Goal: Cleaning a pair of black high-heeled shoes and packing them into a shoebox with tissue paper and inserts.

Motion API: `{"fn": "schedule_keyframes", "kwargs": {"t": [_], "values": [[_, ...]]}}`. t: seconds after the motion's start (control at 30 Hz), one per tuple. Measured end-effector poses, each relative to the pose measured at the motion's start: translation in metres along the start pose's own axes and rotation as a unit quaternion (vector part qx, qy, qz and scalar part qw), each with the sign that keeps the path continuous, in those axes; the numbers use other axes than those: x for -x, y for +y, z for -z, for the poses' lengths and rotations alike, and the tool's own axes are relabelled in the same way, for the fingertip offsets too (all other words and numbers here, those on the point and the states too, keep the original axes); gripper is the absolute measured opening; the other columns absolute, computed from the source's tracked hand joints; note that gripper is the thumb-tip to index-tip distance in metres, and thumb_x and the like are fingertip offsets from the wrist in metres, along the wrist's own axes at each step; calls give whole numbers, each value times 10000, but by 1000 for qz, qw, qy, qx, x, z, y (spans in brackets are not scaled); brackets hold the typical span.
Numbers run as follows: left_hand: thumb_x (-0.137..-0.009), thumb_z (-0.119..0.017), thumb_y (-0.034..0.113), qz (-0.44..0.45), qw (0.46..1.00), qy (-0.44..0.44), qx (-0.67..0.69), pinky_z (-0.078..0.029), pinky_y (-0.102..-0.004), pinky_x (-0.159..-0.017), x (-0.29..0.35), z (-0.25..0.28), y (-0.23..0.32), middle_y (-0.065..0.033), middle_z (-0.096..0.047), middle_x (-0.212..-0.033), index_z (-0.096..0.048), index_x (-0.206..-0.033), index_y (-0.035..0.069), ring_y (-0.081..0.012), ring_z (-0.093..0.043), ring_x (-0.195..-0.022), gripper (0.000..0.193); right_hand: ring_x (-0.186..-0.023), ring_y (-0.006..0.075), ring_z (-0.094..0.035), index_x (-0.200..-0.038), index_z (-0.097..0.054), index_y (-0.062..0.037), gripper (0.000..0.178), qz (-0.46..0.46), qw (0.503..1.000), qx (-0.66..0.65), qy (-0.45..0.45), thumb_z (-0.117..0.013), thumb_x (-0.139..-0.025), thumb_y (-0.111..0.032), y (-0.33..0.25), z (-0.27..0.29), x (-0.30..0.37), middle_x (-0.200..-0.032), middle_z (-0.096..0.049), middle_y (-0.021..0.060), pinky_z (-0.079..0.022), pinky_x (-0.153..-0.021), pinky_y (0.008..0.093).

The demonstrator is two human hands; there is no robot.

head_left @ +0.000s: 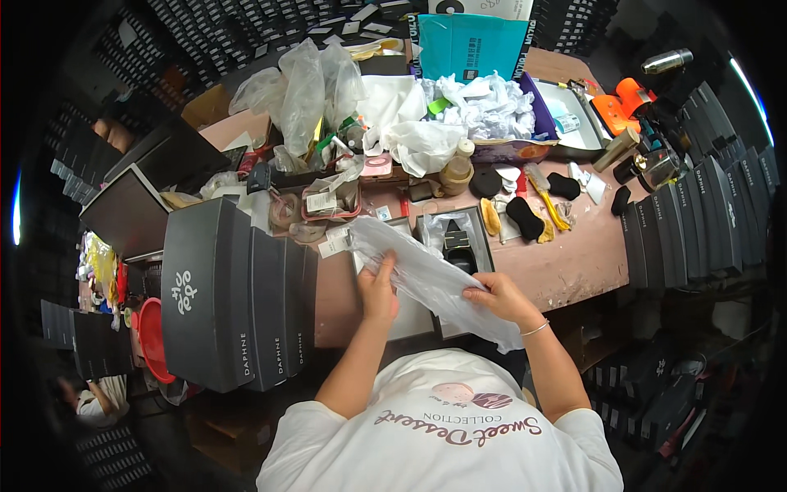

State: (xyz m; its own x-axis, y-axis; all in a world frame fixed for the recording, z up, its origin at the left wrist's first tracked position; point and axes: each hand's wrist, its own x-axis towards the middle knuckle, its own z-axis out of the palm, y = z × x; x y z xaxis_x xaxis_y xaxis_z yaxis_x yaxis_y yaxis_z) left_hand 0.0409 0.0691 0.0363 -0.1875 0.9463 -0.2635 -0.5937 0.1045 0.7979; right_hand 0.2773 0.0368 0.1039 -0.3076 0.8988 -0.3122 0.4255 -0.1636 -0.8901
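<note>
The left hand and right hand grip a whitish sheet near dark boxes bearing white lettering.

We have a thin, translucent whitish sheet, crinkled and drawn out lengthwise between our left hand and right hand. It slants down rightward, hiding part of an open dark box.

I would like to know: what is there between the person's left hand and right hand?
In the head view, a thin whitish sheet spans the gap between the left hand and the right hand; both hands hold it.
</note>
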Motion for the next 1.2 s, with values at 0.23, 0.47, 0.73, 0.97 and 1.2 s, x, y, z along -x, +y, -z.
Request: {"fn": "schedule_keyframes", "kwargs": {"t": [0.23,0.47,0.73,0.97,1.2], "values": [[-860,-726,291,44,929,22,-367,-500,-296,-803,-27,124,-2,-117,-654,-1043,-532,-1247,-63,-169,-615,-936,559,-648,99,-522,-989,-662,19,191,-41,999,8,31,-651,-877,-135,40,15,4,-725,-606,24,-456,-599,294],[-802,-710,124,143,910,-9,-389,-494,-296,-837,-2,134,-23,-152,-646,-1095,-486,-1302,-112,-189,-622,-975,596,-714,116,-553,-1168,-632,-1,304,-20,998,-9,61,-644,-887,-118,27,4,-14,-830,-645,55,-479,-654,291],[-820,-685,184,163,947,-226,-159,-431,-274,-956,65,111,82,-67,-582,-1192,-460,-1313,13,-150,-559,-1100,568,-850,155,-621,-1185,-610,3,296,78,993,72,43,-634,-893,-43,16,-15,-42,-1013,-618,89,-512,-749,298],[-917,-528,576,472,842,-234,118,-527,-296,-851,66,90,18,-135,-632,-1176,-504,-1287,26,-180,-641,-995,664,-837,114,-583,-1062,-651,35,312,55,989,12,-136,-522,-783,93,-21,-63,-10,-925,-702,141,-501,-765,299],[-934,-630,285,246,954,-170,13,-547,-335,-865,70,47,-6,-118,-659,-1114,-551,-1241,19,-192,-655,-973,413,-778,149,-576,-1061,-645,32,271,0,1000,14,-20,-546,-810,60,-14,-41,38,-901,-696,137,-491,-740,313]]}}
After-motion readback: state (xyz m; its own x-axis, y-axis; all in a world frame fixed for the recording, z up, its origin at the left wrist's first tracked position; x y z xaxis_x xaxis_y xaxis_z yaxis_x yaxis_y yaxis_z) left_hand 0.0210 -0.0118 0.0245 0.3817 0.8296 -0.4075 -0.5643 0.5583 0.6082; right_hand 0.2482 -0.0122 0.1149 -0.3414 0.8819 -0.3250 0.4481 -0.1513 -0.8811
